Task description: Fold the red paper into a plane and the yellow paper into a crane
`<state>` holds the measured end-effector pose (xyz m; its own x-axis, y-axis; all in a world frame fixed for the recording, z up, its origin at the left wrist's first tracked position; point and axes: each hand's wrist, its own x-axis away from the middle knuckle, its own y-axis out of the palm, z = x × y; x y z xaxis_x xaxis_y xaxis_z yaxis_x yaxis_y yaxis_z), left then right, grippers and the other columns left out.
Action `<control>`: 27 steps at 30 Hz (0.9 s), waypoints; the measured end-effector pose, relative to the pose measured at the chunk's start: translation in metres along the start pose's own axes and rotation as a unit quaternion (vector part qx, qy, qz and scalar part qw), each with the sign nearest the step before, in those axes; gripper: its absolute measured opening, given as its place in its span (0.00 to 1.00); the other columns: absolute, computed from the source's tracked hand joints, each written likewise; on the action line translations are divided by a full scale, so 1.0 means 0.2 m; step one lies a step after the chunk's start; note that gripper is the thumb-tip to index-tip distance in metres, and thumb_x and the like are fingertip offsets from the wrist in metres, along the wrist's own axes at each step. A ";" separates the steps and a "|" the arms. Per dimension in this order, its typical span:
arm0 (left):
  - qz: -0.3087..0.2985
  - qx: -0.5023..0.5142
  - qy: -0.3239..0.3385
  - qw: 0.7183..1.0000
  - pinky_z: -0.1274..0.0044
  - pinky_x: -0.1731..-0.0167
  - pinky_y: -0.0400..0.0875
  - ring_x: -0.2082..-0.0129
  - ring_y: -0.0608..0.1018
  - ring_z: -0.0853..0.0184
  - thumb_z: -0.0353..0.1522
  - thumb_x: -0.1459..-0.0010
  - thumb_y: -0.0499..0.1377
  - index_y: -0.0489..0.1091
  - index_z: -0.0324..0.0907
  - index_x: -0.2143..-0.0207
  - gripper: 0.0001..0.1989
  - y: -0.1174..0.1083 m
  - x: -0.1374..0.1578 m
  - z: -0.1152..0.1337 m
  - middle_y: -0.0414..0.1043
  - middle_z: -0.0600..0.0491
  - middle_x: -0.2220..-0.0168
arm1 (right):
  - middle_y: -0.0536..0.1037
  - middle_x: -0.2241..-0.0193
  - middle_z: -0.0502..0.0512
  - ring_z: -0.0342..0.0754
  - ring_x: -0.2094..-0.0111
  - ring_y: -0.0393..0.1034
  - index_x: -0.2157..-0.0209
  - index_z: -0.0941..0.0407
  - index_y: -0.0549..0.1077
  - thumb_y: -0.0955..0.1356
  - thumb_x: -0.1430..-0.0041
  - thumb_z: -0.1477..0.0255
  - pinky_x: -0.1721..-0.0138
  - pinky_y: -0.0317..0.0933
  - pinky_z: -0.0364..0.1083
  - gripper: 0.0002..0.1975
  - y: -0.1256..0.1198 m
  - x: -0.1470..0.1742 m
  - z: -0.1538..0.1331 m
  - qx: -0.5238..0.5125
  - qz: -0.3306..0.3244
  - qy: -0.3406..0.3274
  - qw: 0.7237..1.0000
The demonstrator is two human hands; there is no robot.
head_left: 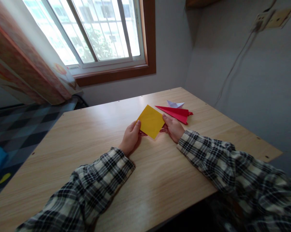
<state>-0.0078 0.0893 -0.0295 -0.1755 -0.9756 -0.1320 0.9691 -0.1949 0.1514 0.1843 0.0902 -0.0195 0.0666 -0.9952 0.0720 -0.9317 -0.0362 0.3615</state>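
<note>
A square sheet of yellow paper (150,121) is held up above the table with one corner pointing away from me. My left hand (131,136) pinches its left corner, thumb on top and fingers underneath. At the opposite corner my right hand (173,127) grips the sheet in the same way. Just beyond my right hand lies a red folded paper plane (175,113), its nose pointing left. Behind the plane sits a small white paper boat (175,104), partly hidden by it.
The light wooden table (87,138) has its far edge near a wall and a barred window (99,32). A curtain (27,58) hangs at the left above a dark checked surface (15,125). A cable (234,64) runs down the right wall from a socket.
</note>
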 end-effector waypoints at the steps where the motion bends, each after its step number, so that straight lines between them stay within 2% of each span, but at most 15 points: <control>1: 0.001 -0.003 0.001 1.000 0.75 0.70 0.77 0.66 0.79 0.64 0.45 0.36 0.58 0.72 0.37 0.57 0.19 0.00 0.00 0.00 0.76 0.46 0.61 | 0.82 0.64 0.57 0.44 0.69 0.77 0.55 0.57 0.74 0.63 0.30 0.64 0.75 0.70 0.38 0.13 0.00 0.00 0.00 0.005 -0.002 -0.005 1.000; 9: 0.011 -0.025 -0.005 1.000 0.77 0.68 0.76 0.66 0.79 0.66 0.41 0.37 0.59 0.72 0.37 0.60 0.15 0.02 0.02 0.06 0.77 0.48 0.63 | 0.81 0.66 0.56 0.45 0.71 0.76 0.58 0.57 0.76 0.67 0.36 0.56 0.76 0.71 0.40 0.18 -0.03 -0.03 0.04 0.050 0.008 -0.067 0.996; 17: 0.006 0.022 -0.001 1.000 0.72 0.66 0.77 0.67 0.80 0.63 0.42 0.40 0.62 0.73 0.37 0.60 0.16 0.02 0.01 0.05 0.78 0.47 0.64 | 0.79 0.72 0.53 0.45 0.74 0.74 0.67 0.56 0.76 0.69 0.44 0.47 0.77 0.69 0.41 0.25 -0.05 -0.02 0.05 0.134 -0.042 -0.121 0.983; 21: 0.019 0.019 -0.011 1.000 0.72 0.66 0.76 0.67 0.80 0.61 0.43 0.42 0.64 0.74 0.37 0.61 0.17 0.02 0.01 0.04 0.79 0.46 0.64 | 0.78 0.72 0.53 0.45 0.73 0.74 0.67 0.57 0.76 0.68 0.43 0.47 0.77 0.69 0.40 0.25 -0.05 -0.01 0.04 0.156 -0.060 -0.130 0.977; 27: 0.028 0.014 -0.014 0.999 0.71 0.65 0.76 0.67 0.81 0.61 0.44 0.44 0.65 0.75 0.37 0.62 0.18 0.02 0.01 0.04 0.79 0.46 0.64 | 0.79 0.68 0.53 0.46 0.69 0.75 0.61 0.56 0.78 0.72 0.46 0.54 0.77 0.70 0.40 0.20 -0.05 0.00 0.03 0.166 -0.065 -0.127 0.976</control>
<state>-0.0064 0.0867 -0.0220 -0.1259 -0.9876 -0.0941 0.9724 -0.1416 0.1852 0.1909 0.0902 -0.0290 0.1398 -0.9693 -0.2023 -0.9885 -0.1484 0.0280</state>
